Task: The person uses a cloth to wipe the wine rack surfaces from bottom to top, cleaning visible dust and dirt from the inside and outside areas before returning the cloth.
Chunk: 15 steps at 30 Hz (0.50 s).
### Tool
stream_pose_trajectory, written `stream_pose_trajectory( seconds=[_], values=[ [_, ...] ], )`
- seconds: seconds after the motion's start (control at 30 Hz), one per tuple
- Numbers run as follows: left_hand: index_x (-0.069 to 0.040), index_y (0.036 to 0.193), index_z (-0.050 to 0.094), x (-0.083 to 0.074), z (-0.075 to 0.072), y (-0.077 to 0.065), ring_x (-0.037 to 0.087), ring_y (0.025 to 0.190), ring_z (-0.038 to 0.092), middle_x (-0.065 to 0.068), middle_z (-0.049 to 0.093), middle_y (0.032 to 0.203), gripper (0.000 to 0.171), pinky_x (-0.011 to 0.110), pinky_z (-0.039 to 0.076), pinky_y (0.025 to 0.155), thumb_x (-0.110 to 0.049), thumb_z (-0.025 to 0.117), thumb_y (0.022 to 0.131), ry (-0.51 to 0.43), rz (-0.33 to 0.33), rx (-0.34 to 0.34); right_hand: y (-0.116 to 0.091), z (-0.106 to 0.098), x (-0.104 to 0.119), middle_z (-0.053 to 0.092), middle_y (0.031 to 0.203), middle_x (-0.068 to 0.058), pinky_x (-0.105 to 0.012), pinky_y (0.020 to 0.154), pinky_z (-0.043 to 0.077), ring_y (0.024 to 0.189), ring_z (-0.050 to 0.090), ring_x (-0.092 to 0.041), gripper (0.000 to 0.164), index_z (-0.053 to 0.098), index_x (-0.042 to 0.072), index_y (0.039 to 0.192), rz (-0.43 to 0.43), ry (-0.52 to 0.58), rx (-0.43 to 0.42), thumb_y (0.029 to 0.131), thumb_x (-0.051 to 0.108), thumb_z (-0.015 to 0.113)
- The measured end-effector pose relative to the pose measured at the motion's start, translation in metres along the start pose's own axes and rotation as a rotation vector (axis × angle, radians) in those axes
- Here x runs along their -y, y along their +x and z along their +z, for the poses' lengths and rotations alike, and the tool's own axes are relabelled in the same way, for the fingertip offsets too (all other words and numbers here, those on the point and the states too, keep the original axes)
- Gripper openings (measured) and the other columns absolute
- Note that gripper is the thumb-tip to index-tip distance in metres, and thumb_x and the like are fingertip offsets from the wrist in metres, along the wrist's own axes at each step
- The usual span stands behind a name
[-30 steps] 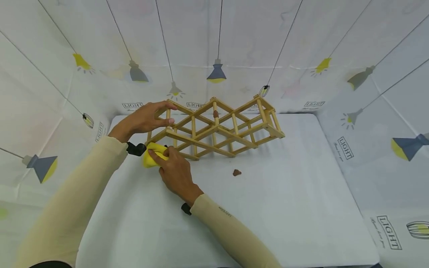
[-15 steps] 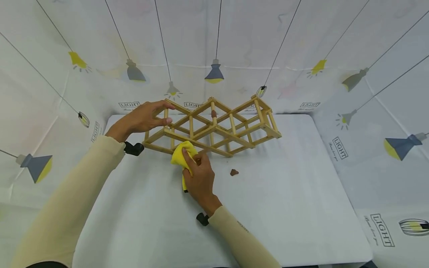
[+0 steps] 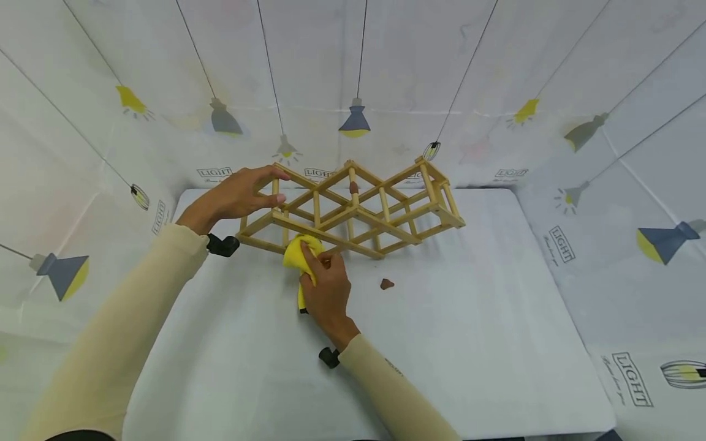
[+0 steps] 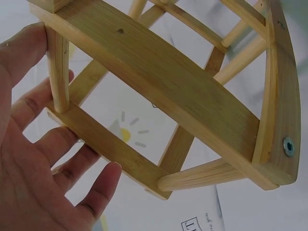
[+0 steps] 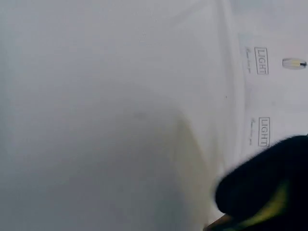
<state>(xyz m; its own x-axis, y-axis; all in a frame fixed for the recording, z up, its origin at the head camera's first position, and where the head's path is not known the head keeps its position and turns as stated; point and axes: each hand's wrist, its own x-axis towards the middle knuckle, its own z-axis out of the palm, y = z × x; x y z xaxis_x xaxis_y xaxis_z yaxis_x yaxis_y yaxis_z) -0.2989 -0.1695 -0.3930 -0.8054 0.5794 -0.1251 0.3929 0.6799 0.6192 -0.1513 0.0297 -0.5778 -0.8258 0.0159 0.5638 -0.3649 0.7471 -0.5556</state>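
Note:
A lattice-like wooden rack [image 3: 358, 211] of slats and round dowels stands at the back of the table in the head view. My left hand [image 3: 237, 193] grips its left end. In the left wrist view the thumb and fingers of that hand [image 4: 53, 149] lie around a dowel and along a slat of the rack [image 4: 159, 82]. My right hand [image 3: 328, 294] pinches a bunched yellow cloth [image 3: 302, 252] at the rack's lower front slat, and a tail of the cloth hangs below the fingers. The right wrist view is blurred, with a dark shape edged in yellow at lower right.
A small brown piece [image 3: 387, 283] lies on the white table [image 3: 469, 343] in front of the rack. Another brown spot [image 3: 353, 187] shows on a middle dowel. White fabric walls [image 3: 408, 73] printed with lamps surround the table at the back and sides.
My right hand has moved the yellow cloth rightward from the rack's left corner along its lower front, then stayed almost in place over the last half second. My left hand keeps its grip.

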Motion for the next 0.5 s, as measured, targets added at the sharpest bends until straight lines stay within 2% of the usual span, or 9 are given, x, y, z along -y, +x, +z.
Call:
stream_pose_trajectory(
  seconds=[0.03,0.07,0.17,0.23,0.27,0.3,0.43,0.5],
  values=[
    [-0.016,0.156,0.049,0.0003,-0.0009,-0.0008,0.042,0.159,0.032,0.014,0.038,0.171,0.054,0.069,0.028,0.126,-0.034,0.065,0.107,0.001,-0.003,-0.003,0.0013,0.0003,-0.0013,0.062,0.108,-0.008,-0.023,0.053,0.047,0.087,0.062,-0.017,0.068,0.064,0.032,0.147,0.002,-0.006,-0.005,0.086,0.006,0.073],
    [-0.017,0.156,0.049,0.0008,-0.0013,-0.0015,0.042,0.159,0.032,0.014,0.038,0.171,0.054,0.069,0.027,0.126,-0.033,0.065,0.107,0.0,-0.006,-0.005,0.0024,0.0007,-0.0022,0.063,0.109,-0.007,-0.023,0.053,0.047,0.087,0.062,-0.017,0.067,0.064,0.033,0.147,0.011,-0.009,0.024,0.087,0.006,0.073],
    [-0.018,0.156,0.049,0.0023,0.0001,-0.0019,0.042,0.159,0.032,0.014,0.037,0.172,0.053,0.069,0.027,0.126,-0.032,0.065,0.108,-0.009,-0.01,-0.002,0.0032,0.0004,-0.0014,0.062,0.111,-0.005,-0.02,0.053,0.043,0.088,0.061,-0.015,0.064,0.062,0.035,0.149,0.041,-0.021,0.207,0.091,0.01,0.074],
    [-0.018,0.156,0.049,0.002,0.0021,-0.0012,0.042,0.16,0.032,0.013,0.038,0.172,0.053,0.069,0.028,0.126,-0.032,0.065,0.108,-0.023,-0.006,0.0,0.0011,-0.0012,-0.0003,0.06,0.111,-0.003,-0.019,0.056,0.041,0.087,0.059,-0.014,0.064,0.061,0.037,0.149,0.055,-0.011,0.273,0.091,0.013,0.074],
    [-0.018,0.156,0.049,0.0017,0.0028,-0.0007,0.042,0.16,0.031,0.013,0.037,0.172,0.053,0.069,0.028,0.126,-0.033,0.065,0.107,-0.027,-0.002,0.004,-0.0001,-0.0022,-0.0001,0.06,0.11,-0.002,-0.019,0.056,0.042,0.087,0.058,-0.013,0.064,0.061,0.037,0.149,0.056,0.0,0.262,0.091,0.013,0.074],
    [-0.018,0.156,0.049,0.0016,0.0031,0.0001,0.041,0.16,0.031,0.013,0.037,0.172,0.054,0.069,0.029,0.126,-0.034,0.065,0.107,-0.027,0.0,0.007,-0.0012,-0.004,0.0,0.06,0.108,-0.003,-0.019,0.057,0.043,0.086,0.058,-0.013,0.065,0.062,0.035,0.149,0.047,0.014,0.214,0.089,0.012,0.074],
    [-0.018,0.157,0.047,0.0004,0.0009,-0.0001,0.042,0.16,0.032,0.013,0.037,0.172,0.057,0.069,0.029,0.125,-0.038,0.065,0.107,-0.013,0.001,0.015,-0.0018,-0.008,-0.0044,0.06,0.104,-0.007,-0.023,0.059,0.052,0.084,0.059,-0.017,0.067,0.065,0.028,0.146,0.002,0.075,-0.07,0.084,0.006,0.073],
    [-0.018,0.158,0.047,0.0008,-0.0006,-0.001,0.042,0.159,0.032,0.013,0.036,0.172,0.057,0.069,0.029,0.125,-0.038,0.065,0.107,-0.006,-0.01,0.01,0.0002,-0.0074,-0.0064,0.061,0.104,-0.009,-0.026,0.057,0.053,0.083,0.06,-0.02,0.066,0.066,0.027,0.145,-0.004,0.075,-0.117,0.084,0.004,0.072]
  ],
)
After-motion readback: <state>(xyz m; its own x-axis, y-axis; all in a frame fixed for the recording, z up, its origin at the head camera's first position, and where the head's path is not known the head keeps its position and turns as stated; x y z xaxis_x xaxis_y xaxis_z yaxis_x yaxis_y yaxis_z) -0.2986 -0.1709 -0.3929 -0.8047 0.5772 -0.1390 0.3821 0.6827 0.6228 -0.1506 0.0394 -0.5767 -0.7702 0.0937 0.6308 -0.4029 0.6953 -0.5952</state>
